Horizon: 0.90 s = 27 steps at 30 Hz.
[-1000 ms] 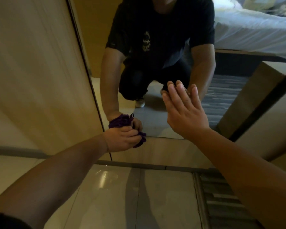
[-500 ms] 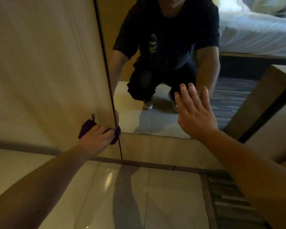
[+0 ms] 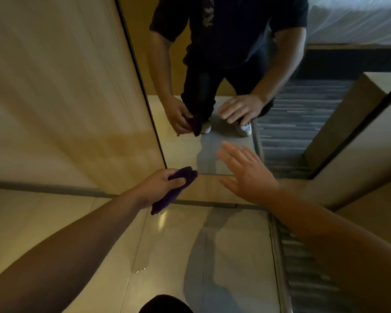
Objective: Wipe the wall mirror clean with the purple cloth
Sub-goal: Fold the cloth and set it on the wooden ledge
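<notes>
Bare forearms, black short-sleeved shirt (image 3: 230,30)

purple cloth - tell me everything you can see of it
The purple cloth is dark, soft and fuzzy-looking, bunched into a crumpled wad. The left hand grips its middle, so one end pokes up past the fingers and the other hangs down below the hand. It sits near the mirror's lower left corner, in front of the wood panel beneath; whether it touches either is unclear. Its reflection shows in the glass above.

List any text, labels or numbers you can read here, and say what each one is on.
No text can be read.
Pale print on the reflected black shirt in the wall mirror: too blurred to tell whether it is words or a picture.
Purple cloth, wood wall panel, floor tiles: no markings visible.
</notes>
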Available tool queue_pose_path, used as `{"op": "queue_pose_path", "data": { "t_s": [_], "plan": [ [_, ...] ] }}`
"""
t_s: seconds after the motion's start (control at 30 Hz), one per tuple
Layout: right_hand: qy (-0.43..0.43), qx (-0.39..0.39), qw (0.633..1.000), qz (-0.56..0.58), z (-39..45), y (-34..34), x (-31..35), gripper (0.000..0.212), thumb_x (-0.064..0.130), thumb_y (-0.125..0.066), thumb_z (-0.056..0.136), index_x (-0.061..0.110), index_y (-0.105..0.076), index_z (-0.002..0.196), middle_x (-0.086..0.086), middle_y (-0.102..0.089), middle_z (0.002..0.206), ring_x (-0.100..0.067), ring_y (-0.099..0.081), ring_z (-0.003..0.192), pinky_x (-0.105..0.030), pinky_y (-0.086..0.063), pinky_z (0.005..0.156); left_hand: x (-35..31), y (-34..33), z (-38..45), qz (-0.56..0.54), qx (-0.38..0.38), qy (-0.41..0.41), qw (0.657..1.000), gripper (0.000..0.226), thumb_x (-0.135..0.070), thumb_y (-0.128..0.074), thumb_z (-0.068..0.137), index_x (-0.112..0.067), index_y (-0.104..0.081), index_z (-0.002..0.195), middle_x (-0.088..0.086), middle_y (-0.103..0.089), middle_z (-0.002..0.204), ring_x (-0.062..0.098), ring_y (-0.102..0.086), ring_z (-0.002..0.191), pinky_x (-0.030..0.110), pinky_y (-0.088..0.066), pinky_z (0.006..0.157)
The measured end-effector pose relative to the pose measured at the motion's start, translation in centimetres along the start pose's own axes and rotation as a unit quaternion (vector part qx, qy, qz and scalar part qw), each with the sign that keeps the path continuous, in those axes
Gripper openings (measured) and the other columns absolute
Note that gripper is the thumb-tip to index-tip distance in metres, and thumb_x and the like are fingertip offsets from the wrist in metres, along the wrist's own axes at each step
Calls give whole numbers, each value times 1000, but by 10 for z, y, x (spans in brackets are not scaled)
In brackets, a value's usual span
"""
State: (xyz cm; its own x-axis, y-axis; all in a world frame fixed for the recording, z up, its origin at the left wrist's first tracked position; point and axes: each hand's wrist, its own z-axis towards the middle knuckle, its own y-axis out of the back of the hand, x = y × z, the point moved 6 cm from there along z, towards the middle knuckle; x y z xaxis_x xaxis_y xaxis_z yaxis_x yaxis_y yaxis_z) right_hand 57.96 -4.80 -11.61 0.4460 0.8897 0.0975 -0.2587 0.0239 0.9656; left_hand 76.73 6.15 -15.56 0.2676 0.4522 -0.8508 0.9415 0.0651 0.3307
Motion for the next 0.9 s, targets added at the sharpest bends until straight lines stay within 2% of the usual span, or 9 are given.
{"op": "queue_pose_path", "data": {
  "t_s": [0.1, 0.17, 0.27, 0.37, 0.47, 0.57, 0.67, 0.8, 0.9],
  "plan": [
    [-50, 110, 984, 131, -11, 47, 10, 91, 56, -63, 88, 28, -12, 157, 4, -16, 165, -18, -22, 148, -39, -24, 120, -60, -26, -25, -72, 107, 52, 990, 13, -20, -55, 102, -17, -65, 111, 5, -68, 81, 18, -61, 62, 27, -51, 51],
    [-81, 160, 967, 183, -19, 87, 16, 97, 55, -69, 84, 33, -9, 157, 8, -19, 163, -13, -27, 145, -31, -29, 115, -96, -44, -43, -102, 170, 62, 978, 20, -22, -59, 99, -15, -65, 116, 8, -70, 92, 22, -62, 73, 30, -53, 59],
    [-89, 204, 946, 236, -31, 155, 20, 77, 44, -74, 84, 34, -35, 150, 10, -48, 141, -8, -48, 122, -24, -39, 100, -149, -63, -73, -149, 223, 83, 960, 55, -27, -66, 93, 9, -49, 132, 20, -60, 113, 31, -53, 99, 32, -50, 78],
    [-107, 209, 939, 252, -47, 230, 19, 42, 41, -73, 85, 30, -61, 124, 18, -56, 105, 1, -52, 92, -20, -40, 81, -208, -74, -106, -149, 287, 105, 940, 55, -33, -58, 95, 7, -51, 132, 24, -60, 117, 32, -56, 100, 32, -53, 79],
    [-178, 198, 918, 295, -69, 300, 16, 18, 40, -72, 87, 29, -65, 100, 17, -62, 88, -1, -60, 81, -17, -43, 73, -275, -74, -146, -74, 399, 115, 907, 43, -43, -56, 96, -6, -58, 117, 17, -67, 101, 25, -66, 82, 34, -56, 68],
    [-263, 188, 893, 313, -95, 363, 14, 13, 42, -68, 89, 31, -61, 89, 12, -65, 83, -3, -64, 78, -17, -48, 67, -338, -76, -183, 94, 477, 40, 873, 29, -28, -63, 99, -11, -57, 121, 9, -71, 107, 19, -71, 91, 31, -58, 77],
    [-327, 168, 872, 325, -125, 415, 18, 15, 41, -68, 90, 39, -56, 80, 11, -64, 75, 9, -62, 67, -9, -46, 57, -388, -78, -203, 237, 441, -59, 863, 22, -18, -66, 96, -16, -64, 118, -1, -74, 104, 11, -72, 92, 25, -57, 80],
    [-384, 170, 860, 291, -169, 464, 25, 19, 33, -71, 88, 39, -53, 83, 13, -61, 78, 15, -58, 66, -5, -41, 56, -437, -102, -225, 353, 431, -139, 819, 18, -29, -62, 99, -22, -66, 114, -7, -70, 103, 2, -67, 90, 21, -54, 80],
    [-402, 202, 851, 270, -203, 494, 29, 24, 28, -73, 87, 31, -58, 107, 10, -64, 96, 1, -62, 85, -14, -48, 75, -460, -138, -240, 415, 425, -200, 779, 15, -31, -61, 99, -24, -66, 112, -10, -70, 98, 3, -66, 86, 31, -55, 82]
  ]
}}
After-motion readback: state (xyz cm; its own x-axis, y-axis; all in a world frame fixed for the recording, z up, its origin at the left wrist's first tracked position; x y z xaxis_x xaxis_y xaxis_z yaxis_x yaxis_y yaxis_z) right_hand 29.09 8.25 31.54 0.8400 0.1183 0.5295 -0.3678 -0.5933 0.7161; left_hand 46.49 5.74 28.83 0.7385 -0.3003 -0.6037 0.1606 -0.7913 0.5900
